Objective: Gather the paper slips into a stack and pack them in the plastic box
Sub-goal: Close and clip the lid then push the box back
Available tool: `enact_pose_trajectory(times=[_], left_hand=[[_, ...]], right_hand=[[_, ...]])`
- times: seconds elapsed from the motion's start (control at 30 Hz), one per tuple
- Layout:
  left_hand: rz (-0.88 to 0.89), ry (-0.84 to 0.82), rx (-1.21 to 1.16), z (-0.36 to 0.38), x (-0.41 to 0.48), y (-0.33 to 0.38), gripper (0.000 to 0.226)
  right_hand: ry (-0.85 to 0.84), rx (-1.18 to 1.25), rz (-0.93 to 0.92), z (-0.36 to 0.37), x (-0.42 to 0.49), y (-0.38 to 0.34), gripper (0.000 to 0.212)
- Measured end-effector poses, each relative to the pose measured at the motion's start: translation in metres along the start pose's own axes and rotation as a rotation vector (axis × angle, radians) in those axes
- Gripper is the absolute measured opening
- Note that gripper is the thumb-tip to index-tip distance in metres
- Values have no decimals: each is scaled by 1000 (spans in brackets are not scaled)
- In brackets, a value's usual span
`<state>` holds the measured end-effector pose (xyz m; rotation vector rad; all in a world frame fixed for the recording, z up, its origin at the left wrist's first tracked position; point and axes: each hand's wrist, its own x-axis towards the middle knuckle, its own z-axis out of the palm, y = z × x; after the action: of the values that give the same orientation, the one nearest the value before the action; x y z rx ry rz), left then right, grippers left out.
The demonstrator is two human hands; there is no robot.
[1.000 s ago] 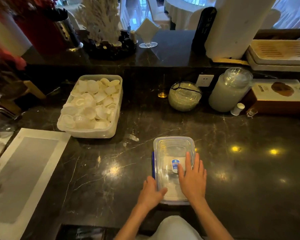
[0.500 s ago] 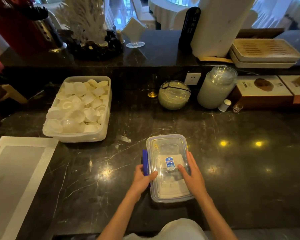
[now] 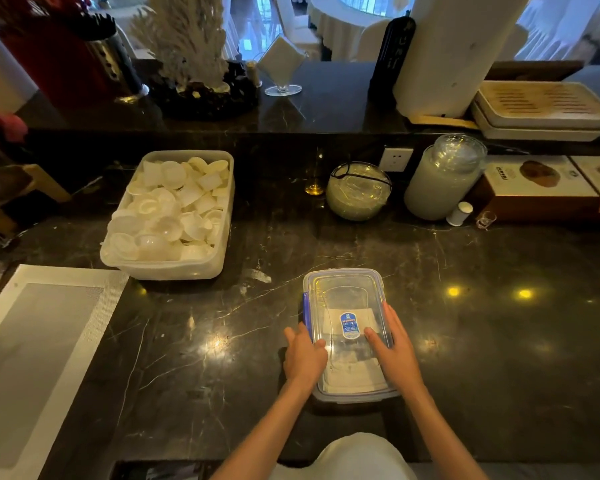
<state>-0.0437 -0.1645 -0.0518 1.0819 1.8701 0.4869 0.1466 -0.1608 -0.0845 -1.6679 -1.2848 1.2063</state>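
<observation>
Since the earlier frame the left hand (image 3: 303,355) slides onto the plastic box (image 3: 347,289) lid at nine o'clock; right hand (image 3: 392,351) presses flat, fingers spread, at three o'clock, paper slips (image 3: 352,374) inside.

Two bare hands are in view, a left hand (image 3: 303,355) and a right hand (image 3: 394,353). There is one clear lidded plastic box (image 3: 345,292) and one open translucent tub (image 3: 174,268) heaped with small white cups, too many and too jumbled to count. One round glass bowl (image 3: 357,192), one tall clear-lidded jar (image 3: 440,181), two stacked cream trays (image 3: 541,116) and one woven grey-and-white placemat (image 3: 42,344) also show.
</observation>
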Motion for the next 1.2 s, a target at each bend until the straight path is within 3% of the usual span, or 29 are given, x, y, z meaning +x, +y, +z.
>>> enact_pose_trajectory(times=[0.13, 0.2, 0.27, 0.37, 0.43, 0.53, 0.6, 0.7, 1.03, 1.13, 1.2], left_hand=[[33, -25, -27, 1, 3, -6, 30], [50, -34, -45, 1, 4, -8, 31], [55, -35, -52, 2, 5, -9, 32], [55, -39, -65, 2, 6, -10, 31], [57, -46, -72, 2, 6, -11, 31], [50, -44, -85, 3, 8, -12, 31], [49, -40, -101, 4, 8, -13, 30], [52, -34, -119, 6, 9, -14, 31], [35, -14, -142, 10, 9, -14, 33], [-56, -14, -204, 9, 10, -9, 45], [-210, -27, -342, 10, 9, -4, 50]], right_hand=[[13, 144, 66, -8, 0, 0, 66], [83, 253, 242, -15, 1, 7, 79], [41, 307, 434, -19, -5, 13, 85], [-34, 336, 525, -17, -13, 14, 72], [75, 316, 483, -13, -15, 8, 61], [350, -59, 288, -3, -17, 2, 60], [452, -180, 193, 5, -22, 1, 58], [456, -97, 208, 11, -24, 1, 55], [534, -285, 76, 11, -17, -4, 37], [490, -447, 67, 6, -4, -13, 28], [428, -550, 56, 3, 15, -25, 27]])
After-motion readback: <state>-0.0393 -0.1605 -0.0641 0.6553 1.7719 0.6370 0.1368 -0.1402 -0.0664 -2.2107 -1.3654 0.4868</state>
